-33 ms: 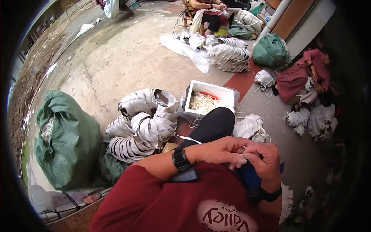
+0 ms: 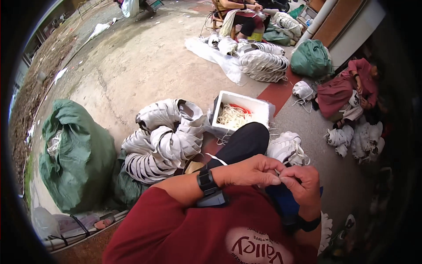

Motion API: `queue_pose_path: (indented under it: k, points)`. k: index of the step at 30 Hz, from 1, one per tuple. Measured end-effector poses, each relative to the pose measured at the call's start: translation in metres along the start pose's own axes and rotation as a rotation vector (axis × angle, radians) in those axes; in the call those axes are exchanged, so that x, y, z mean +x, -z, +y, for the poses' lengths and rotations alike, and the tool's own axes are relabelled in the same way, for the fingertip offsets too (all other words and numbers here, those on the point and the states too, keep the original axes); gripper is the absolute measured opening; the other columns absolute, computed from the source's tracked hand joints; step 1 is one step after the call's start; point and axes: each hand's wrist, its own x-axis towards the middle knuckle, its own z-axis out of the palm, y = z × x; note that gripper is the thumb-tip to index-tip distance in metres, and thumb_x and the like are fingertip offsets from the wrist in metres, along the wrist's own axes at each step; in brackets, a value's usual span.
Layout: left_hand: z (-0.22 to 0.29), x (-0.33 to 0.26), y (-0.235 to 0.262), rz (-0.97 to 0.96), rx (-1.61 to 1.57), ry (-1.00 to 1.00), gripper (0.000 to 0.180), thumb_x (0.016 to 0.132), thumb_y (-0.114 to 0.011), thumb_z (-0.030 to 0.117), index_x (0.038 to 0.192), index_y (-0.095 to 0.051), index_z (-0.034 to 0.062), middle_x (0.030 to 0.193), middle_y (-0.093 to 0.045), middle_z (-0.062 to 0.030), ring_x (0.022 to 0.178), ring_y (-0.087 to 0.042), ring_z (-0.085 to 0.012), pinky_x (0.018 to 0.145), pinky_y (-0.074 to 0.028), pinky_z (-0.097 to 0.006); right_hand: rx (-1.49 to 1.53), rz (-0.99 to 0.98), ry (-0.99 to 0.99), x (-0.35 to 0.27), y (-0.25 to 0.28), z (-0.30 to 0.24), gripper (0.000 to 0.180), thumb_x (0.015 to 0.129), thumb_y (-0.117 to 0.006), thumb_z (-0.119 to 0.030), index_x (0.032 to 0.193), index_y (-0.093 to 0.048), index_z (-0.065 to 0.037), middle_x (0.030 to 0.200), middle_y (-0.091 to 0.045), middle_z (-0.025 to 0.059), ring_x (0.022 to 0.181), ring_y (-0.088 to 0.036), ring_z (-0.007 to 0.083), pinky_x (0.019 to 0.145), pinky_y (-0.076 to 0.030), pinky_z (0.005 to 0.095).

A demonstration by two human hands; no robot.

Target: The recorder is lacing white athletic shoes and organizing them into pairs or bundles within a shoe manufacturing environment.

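Observation:
Above my lap, my left hand (image 2: 252, 171) and my right hand (image 2: 302, 184) meet at the fingertips. Both are closed in a pinch around something small and pale, mostly covered by the fingers; I cannot make out what it is. A white lace-like strip (image 2: 216, 159) shows by my left forearm, its ends hidden. Just beyond my hands lies a white shoe upper (image 2: 283, 146) with loose laces. A white foam box (image 2: 255, 103) past my knee holds a tangle of off-white laces (image 2: 233, 116) and something red.
Bundles of white shoe uppers (image 2: 165, 143) lie left of my knee, beside a full green sack (image 2: 79, 158). Farther off are more uppers (image 2: 263, 66) and another green sack (image 2: 312, 58). One person (image 2: 347, 90) sits at right, another (image 2: 241, 15) at the back.
The view has shifted slightly. My right hand's fingers have drawn back a little from the left hand's, with the fingertips still together.

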Motion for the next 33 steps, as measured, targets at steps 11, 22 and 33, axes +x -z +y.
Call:
queue_pose_path:
  k: [11,22,33]
  points:
    - [-0.063,-0.204,0.218,1.621,0.289,-0.13,0.021,0.09,-0.052,0.029,0.077,-0.054,0.0115,0.053,-0.037,0.0066,0.04,-0.03,-0.0048,0.036,-0.023,-0.022,0.124,0.065,-0.282,-0.071,0.069,0.055,0.013,0.067,-0.067,-0.01,0.066,-0.061,0.001,0.051,-0.052,0.0037,0.045,-0.047,0.0105,0.044,-0.033,0.0236]
    - [-0.044,-0.167,0.22,1.37,1.594,0.181,0.018,0.072,-0.064,0.01,0.086,-0.061,0.0,0.09,-0.061,-0.0166,0.092,-0.057,-0.0317,0.082,-0.044,-0.037,0.229,0.182,-0.377,-0.099,0.076,0.048,0.005,0.072,-0.066,-0.003,0.07,-0.063,0.001,0.054,-0.053,-0.0002,0.049,-0.047,0.0041,0.046,-0.034,0.0202]
    - [-0.054,0.071,0.013,-0.101,0.449,0.207,0.031,0.09,-0.057,0.028,0.103,-0.061,0.0009,0.076,-0.056,0.0015,0.07,-0.047,-0.0058,0.063,-0.04,-0.022,0.15,0.037,-0.45,-0.072,0.032,0.08,0.011,0.078,-0.064,-0.008,0.072,-0.06,0.001,0.057,-0.052,0.0009,0.055,-0.046,0.0061,0.051,-0.037,0.0233]
